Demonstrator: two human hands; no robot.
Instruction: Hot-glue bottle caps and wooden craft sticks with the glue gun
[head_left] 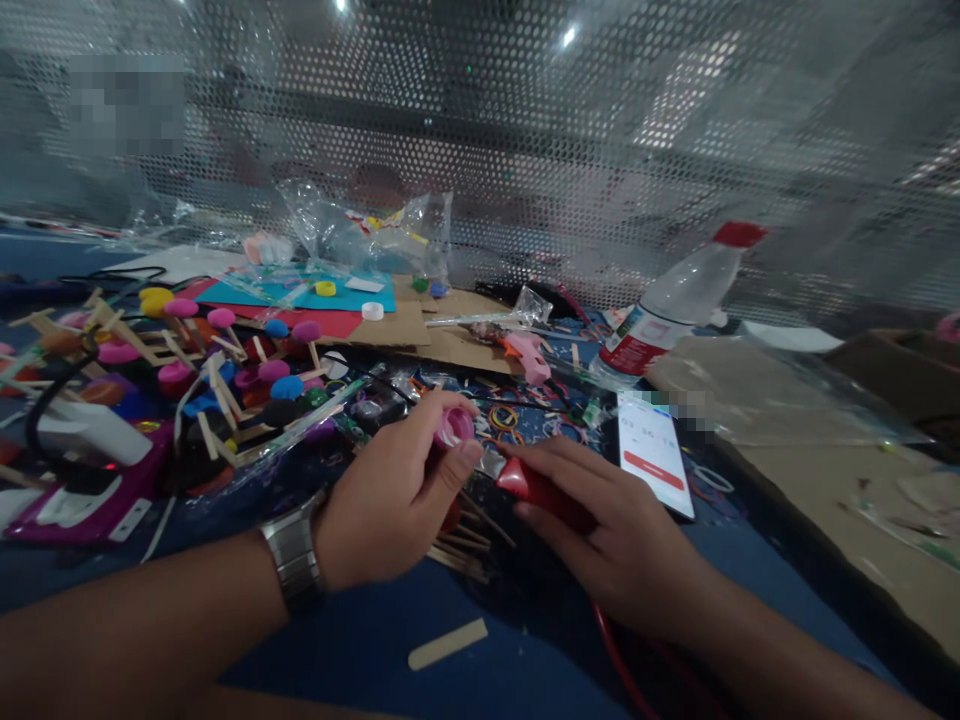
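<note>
Over the blue counter [352, 655], the left hand [386, 490] is pinching one hollow, round pink piece [454, 426] in its fingers; the right hand [626, 530] is gripping one glossy red tool [536, 489] just beside it. One flat wooden stick [448, 645] is lying nearby; one clear bottle [664, 310] and one phone [652, 455] are resting beyond; a perforated panel [487, 140] is standing behind.

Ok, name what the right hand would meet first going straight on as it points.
Likely the left hand, or the pink ring it holds; the red tool in the right hand leads, and depth is unclear.
</note>
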